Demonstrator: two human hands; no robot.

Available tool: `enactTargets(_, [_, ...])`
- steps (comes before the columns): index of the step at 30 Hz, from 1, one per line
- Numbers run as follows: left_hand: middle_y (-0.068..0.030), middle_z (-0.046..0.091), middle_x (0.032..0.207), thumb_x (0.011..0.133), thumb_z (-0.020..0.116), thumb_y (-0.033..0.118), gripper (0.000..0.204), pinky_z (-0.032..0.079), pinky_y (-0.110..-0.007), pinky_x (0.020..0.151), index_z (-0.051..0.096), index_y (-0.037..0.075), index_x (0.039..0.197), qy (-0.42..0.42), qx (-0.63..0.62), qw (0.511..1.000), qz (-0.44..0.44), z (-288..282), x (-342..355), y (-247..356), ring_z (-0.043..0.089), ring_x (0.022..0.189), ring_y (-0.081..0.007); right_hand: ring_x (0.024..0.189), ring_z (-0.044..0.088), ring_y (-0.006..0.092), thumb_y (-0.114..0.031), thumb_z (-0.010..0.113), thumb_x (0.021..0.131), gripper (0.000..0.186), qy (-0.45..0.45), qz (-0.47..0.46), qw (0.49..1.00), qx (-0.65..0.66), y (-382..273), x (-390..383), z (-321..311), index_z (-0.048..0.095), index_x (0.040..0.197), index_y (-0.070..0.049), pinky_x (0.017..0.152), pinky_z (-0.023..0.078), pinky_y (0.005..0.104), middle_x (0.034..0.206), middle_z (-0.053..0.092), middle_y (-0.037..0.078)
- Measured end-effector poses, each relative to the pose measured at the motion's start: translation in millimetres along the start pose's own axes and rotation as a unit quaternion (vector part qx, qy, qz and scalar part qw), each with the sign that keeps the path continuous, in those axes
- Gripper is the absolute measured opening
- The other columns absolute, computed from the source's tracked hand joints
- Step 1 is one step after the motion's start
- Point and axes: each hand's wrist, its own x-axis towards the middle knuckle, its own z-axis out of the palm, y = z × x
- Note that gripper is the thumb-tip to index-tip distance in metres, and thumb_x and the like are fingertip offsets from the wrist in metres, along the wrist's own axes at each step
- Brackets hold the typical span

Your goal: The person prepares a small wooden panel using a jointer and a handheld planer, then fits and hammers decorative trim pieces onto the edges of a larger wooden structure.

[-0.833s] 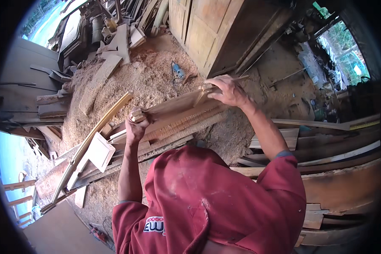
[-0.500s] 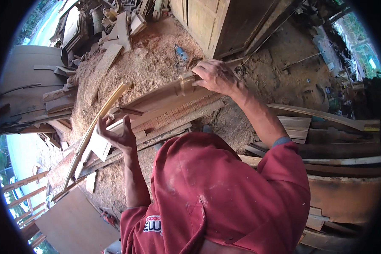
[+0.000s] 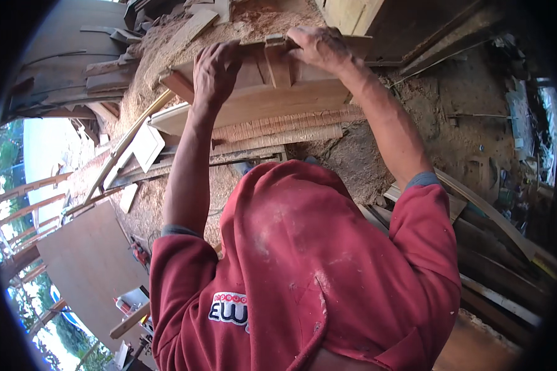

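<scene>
A long wooden panel [image 3: 309, 96] with short crosspieces on its face stands tilted across the workbench in front of me. My right hand [image 3: 323, 51] grips its top edge, fingers curled over beside the middle crosspiece [image 3: 279, 67]. Farther left along the same edge, my left hand [image 3: 215, 74] has its fingers bent over the wood; its palm side is hidden. A reddish wooden block [image 3: 178, 85] joins the panel at its left end. Beneath the panel lies a rough, ridged board [image 3: 272, 131].
A white angular piece [image 3: 147, 148] and a long thin strip [image 3: 114, 157] lie at the bench's left end. Sawdust [image 3: 254, 18] covers the ground beyond. A wooden cabinet [image 3: 353, 13] stands far ahead. Stacked planks [image 3: 489, 210] lie at right, and a plywood sheet [image 3: 90, 247] at lower left.
My left hand has moved from open beside the panel's left end to its top edge. The panel appears raised and more upright. My right hand keeps its hold, and the view has shifted.
</scene>
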Motion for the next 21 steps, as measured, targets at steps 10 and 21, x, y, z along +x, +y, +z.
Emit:
enactTargets(10, [-0.0068,0.067,0.112,0.077,0.076,0.024,0.040,0.041,-0.043,0.100,0.066,0.012,0.114,0.049,0.041,0.997,0.033,12,0,-5,0.060,0.109,-0.0270,0.084,0.067,0.0364,-0.029,0.073,0.084,0.032,-0.051,-0.007,0.999,-0.015,4,6,-4,0.054,0.094,-0.006,0.070,0.053,0.0480,0.085,0.067,0.014])
enactTargets(21, [-0.0066,0.065,0.103,0.072,0.077,0.058,0.060,0.037,-0.043,0.095,0.063,0.010,0.106,0.065,0.113,0.991,0.044,20,3,7,0.059,0.104,-0.0251,0.085,0.066,0.0377,-0.022,0.069,0.087,0.026,-0.004,-0.056,0.998,0.005,16,6,-3,0.058,0.092,0.000,0.075,0.053,0.0447,0.086,0.065,0.016])
